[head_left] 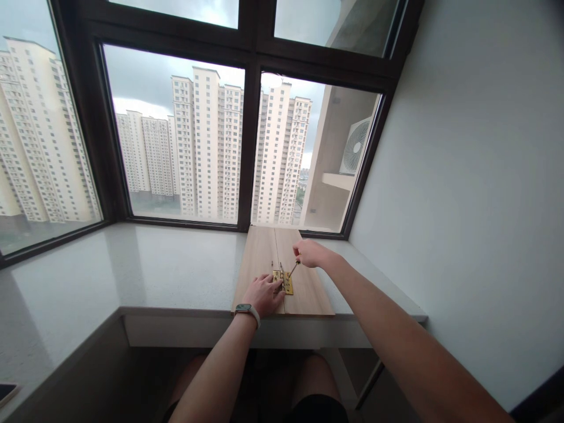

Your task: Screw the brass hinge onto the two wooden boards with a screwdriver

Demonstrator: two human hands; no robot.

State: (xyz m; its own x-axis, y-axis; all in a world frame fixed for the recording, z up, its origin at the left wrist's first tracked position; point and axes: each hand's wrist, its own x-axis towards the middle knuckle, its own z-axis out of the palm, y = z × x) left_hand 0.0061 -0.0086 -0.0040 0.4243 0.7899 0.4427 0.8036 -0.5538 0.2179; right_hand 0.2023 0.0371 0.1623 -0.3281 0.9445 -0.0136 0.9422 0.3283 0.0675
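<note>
Two light wooden boards (259, 252) lie side by side on the white sill, with a narrow seam between them. A brass hinge (289, 284) rests across that seam. My left hand (265, 294), with a band on its wrist, lies with fingers spread over the hinge's left part and presses on it. My right hand (308, 252) is closed around the handle of a thin screwdriver (294, 269). The tool slants down to the left, its tip at the hinge's right leaf. Small screws (272, 264) are on the boards just beyond the hinge.
The white sill (176, 270) runs beneath the boards and away to the left. Dark window frames (249, 147) rise behind it, and a plain wall (462, 176) stands on the right. A dark object (7, 392) shows at the lower left edge.
</note>
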